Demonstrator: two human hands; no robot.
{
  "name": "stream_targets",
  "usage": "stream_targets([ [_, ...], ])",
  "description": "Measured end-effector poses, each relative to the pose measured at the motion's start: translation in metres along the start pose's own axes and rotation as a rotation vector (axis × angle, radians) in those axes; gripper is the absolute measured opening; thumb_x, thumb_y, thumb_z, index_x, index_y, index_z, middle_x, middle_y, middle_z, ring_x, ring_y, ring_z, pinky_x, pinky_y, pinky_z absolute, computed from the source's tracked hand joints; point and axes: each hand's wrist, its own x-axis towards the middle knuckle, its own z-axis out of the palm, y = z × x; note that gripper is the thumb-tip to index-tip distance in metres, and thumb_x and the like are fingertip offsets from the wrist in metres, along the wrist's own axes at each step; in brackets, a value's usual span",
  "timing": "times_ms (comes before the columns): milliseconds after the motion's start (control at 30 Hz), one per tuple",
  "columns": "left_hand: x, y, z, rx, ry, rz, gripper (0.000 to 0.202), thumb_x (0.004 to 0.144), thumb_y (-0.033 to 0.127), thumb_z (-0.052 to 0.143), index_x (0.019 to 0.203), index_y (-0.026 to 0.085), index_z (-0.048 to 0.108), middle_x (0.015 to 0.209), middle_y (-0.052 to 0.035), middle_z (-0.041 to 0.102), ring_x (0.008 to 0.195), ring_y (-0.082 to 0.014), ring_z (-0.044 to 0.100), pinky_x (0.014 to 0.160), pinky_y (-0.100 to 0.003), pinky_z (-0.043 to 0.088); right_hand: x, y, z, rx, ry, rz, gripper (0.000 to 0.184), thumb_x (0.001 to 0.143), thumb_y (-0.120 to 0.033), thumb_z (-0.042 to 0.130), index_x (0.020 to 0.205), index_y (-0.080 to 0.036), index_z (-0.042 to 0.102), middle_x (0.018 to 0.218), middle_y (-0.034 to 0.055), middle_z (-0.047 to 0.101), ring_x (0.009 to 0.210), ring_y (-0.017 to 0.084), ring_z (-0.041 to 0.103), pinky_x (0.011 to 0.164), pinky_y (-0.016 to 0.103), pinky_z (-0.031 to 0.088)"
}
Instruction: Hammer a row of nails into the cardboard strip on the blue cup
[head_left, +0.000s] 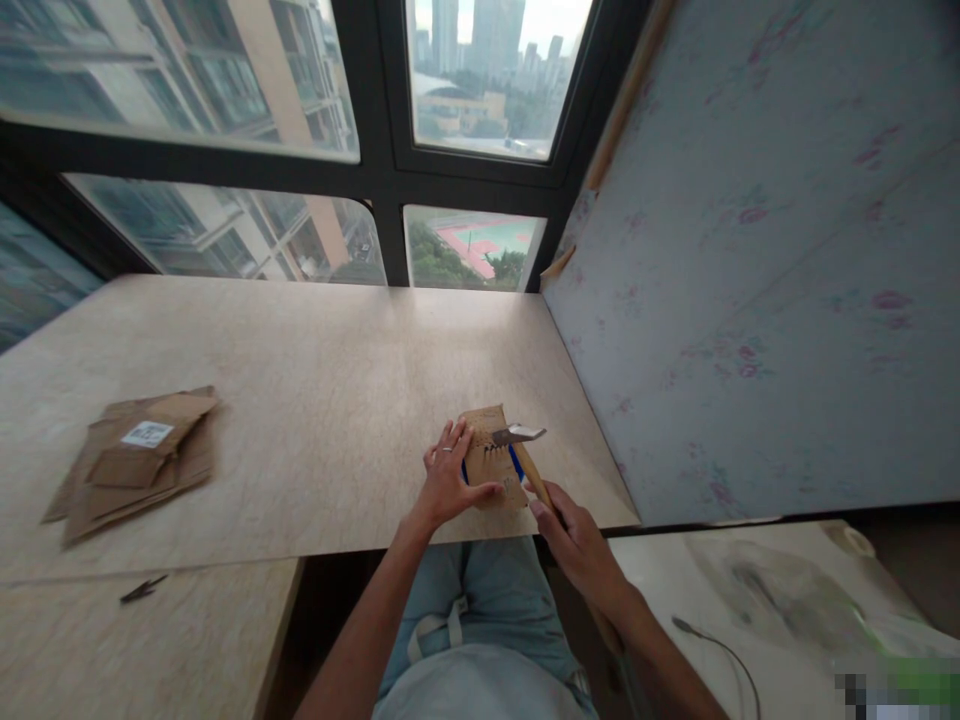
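My left hand (pixel 448 478) presses a small brown cardboard packet (pixel 491 455) flat near the front edge of the wooden table (pixel 315 380), fingers spread over its left side and thumb on its lower edge. Something blue shows at the packet's edges. My right hand (pixel 574 540) is closed round the wooden handle of a tool (pixel 534 478). Its metal blade (pixel 517 434) lies across the packet's top right corner.
A pile of flattened brown cardboard packets (pixel 135 460) with a white label lies at the table's left. A small dark clip-like object (pixel 142 590) rests on the lower board. A patterned panel (pixel 757 280) stands on the right. Windows run along the back.
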Motion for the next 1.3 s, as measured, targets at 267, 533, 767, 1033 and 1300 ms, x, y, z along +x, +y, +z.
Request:
stream_targets([
  [267, -0.002, 0.000, 0.001, -0.028, -0.026, -0.048, 0.099, 0.070, 0.060, 0.076, 0.152, 0.028, 0.029, 0.158, -0.0179, 0.030, 0.148, -0.0368, 0.021, 0.112, -0.060, 0.019, 0.002, -0.006, 0.000, -0.029, -0.053, -0.038, 0.042, 0.100, -0.043, 0.037, 0.128, -0.018, 0.057, 0.081, 0.0024, 0.068, 0.072, 0.020, 0.063, 0.070, 0.027, 0.046],
  [533, -0.003, 0.000, 0.002, -0.044, -0.018, -0.045, 0.099, 0.070, 0.061, 0.075, 0.151, 0.027, 0.029, 0.157, -0.0177, 0.032, 0.148, -0.0359, 0.021, 0.113, -0.061, 0.017, 0.000, -0.001, 0.005, -0.118, -0.057, -0.029, 0.041, 0.100, -0.039, 0.037, 0.131, -0.019, 0.055, 0.083, 0.0048, 0.070, 0.074, 0.022, 0.065, 0.068, 0.028, 0.045],
  [767, -0.003, 0.000, 0.004, -0.045, -0.017, -0.065, 0.097, 0.072, 0.062, 0.072, 0.152, 0.029, 0.028, 0.158, -0.0161, 0.032, 0.148, -0.0349, 0.020, 0.114, -0.063, 0.014, 0.003, 0.003, 0.009, -0.096, -0.030, 0.012, 0.041, 0.101, -0.041, 0.035, 0.126, -0.018, 0.057, 0.081, 0.0044, 0.070, 0.073, 0.022, 0.065, 0.068, 0.028, 0.045],
  [1033, -0.003, -0.001, 0.006, -0.079, -0.027, -0.076, 0.097, 0.072, 0.057, 0.075, 0.152, 0.031, 0.027, 0.159, -0.0153, 0.029, 0.149, -0.0356, 0.017, 0.115, -0.064, 0.010, -0.004, -0.001, 0.002, 0.031, 0.091, 0.030, 0.045, 0.098, -0.050, 0.041, 0.122, -0.017, 0.060, 0.069, -0.0015, 0.059, 0.057, 0.015, 0.054, 0.056, 0.024, 0.043],
  [1300, 0.001, 0.001, -0.004, -0.089, -0.071, -0.041, 0.100, 0.069, 0.059, 0.077, 0.151, 0.027, 0.030, 0.162, -0.0153, 0.022, 0.151, -0.0358, 0.006, 0.115, -0.065, 0.006, 0.038, 0.015, -0.012, 0.207, 0.270, 0.164, 0.046, 0.085, -0.059, 0.055, 0.108, -0.019, 0.058, 0.049, -0.0124, 0.037, 0.031, 0.008, 0.031, 0.030, 0.018, 0.025],
])
